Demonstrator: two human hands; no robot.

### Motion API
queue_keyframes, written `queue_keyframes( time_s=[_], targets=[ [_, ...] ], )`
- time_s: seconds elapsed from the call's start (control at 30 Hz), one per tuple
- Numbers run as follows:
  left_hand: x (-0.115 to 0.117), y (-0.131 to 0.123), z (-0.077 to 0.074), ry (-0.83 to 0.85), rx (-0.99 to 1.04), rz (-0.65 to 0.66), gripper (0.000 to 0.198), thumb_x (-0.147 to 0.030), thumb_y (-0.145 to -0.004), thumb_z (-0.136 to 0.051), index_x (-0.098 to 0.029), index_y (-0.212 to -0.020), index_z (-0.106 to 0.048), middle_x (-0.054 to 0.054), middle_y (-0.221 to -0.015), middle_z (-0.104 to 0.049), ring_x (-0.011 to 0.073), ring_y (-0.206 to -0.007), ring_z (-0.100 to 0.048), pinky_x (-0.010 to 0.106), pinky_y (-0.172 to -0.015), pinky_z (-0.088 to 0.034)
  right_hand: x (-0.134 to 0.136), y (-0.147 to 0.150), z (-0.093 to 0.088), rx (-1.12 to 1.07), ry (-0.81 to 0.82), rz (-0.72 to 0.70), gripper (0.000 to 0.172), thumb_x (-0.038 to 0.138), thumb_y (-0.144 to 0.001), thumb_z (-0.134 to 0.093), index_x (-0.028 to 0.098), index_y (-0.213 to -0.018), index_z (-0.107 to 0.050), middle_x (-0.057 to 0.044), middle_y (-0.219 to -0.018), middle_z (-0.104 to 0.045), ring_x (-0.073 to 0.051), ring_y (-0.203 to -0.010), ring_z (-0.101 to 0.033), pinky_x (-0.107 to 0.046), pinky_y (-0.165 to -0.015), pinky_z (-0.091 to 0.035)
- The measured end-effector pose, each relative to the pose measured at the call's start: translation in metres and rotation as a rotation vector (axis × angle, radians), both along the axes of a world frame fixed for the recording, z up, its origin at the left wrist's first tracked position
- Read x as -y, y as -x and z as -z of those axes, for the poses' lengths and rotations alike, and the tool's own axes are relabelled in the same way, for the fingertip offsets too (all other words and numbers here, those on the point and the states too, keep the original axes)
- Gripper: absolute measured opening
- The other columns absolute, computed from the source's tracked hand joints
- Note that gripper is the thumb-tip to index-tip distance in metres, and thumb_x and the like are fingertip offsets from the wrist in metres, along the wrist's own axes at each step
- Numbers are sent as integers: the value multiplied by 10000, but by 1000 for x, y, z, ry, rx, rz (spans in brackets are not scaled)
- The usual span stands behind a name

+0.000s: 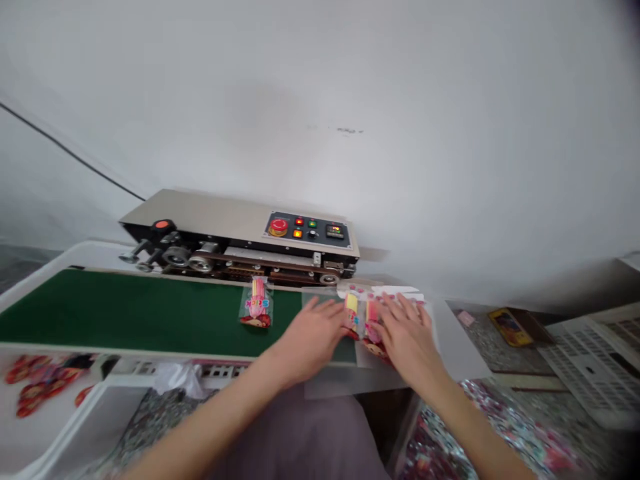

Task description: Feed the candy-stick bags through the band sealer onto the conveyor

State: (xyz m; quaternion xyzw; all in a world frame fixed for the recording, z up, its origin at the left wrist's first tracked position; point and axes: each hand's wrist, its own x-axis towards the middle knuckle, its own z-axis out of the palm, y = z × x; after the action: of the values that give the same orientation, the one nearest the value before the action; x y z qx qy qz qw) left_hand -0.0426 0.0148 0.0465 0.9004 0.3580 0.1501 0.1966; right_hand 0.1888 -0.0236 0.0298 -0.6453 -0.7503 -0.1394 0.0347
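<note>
My left hand (316,335) lies palm down over the right end of the belt, its fingers stretched out and slightly apart. Its thumb side touches a clear packet (351,308) with a yellow and pink candy stick inside. My right hand (407,333) reaches over a second candy packet (372,320), thumb and forefinger at its side, other fingers spread. Both packets lie side by side on a clear sheet. Farther left on the green conveyor belt (140,310) rests another candy packet (257,305), printed "Stick", beside the band sealing machine (220,217).
The sealer's control panel (307,229) has lit buttons and a red stop knob. Below the belt's left end, a white bin (95,427) stands near several red packets (43,383). A bag of shiny wrappers (465,433) sits lower right, near a white slatted crate (595,367).
</note>
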Motion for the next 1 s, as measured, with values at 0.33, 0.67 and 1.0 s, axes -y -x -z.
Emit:
queue_keyframes(
  time_s=[0.33, 0.67, 1.0],
  targets=[
    [0, -28, 24, -14, -58, 81, 496, -480, -1036, -396, -193, -1426, -507, 118, -1585, -414, 288, -1498, -320, 643, -1214, -142, 4, -8, 22, 29, -20, 23, 430, 341, -1001, -444, 224, -1388, -592, -76, -1460, -575, -354, -1346, -464, -569, -1122, -292],
    [2, -16, 47, -136, -138, 23, 489, -345, -1067, -312, -220, -1534, -383, 72, -1633, -322, 291, -1533, -219, 626, -1213, -179, 6, 3, 12, -5, 62, 30, 459, 331, -1002, -453, 231, -1442, -542, -79, -1500, -531, -373, -1390, -418, -592, -1138, -267],
    [-15, 33, -5, 104, -81, -192, 561, -556, -1043, -292, -233, -1418, -554, 98, -1572, -435, 341, -1484, -334, 670, -1194, -132, -4, 22, -5, -108, 120, 5, 441, 365, -1023, -412, 239, -1423, -548, -61, -1516, -516, -340, -1409, -407, -588, -1149, -264]
  ],
)
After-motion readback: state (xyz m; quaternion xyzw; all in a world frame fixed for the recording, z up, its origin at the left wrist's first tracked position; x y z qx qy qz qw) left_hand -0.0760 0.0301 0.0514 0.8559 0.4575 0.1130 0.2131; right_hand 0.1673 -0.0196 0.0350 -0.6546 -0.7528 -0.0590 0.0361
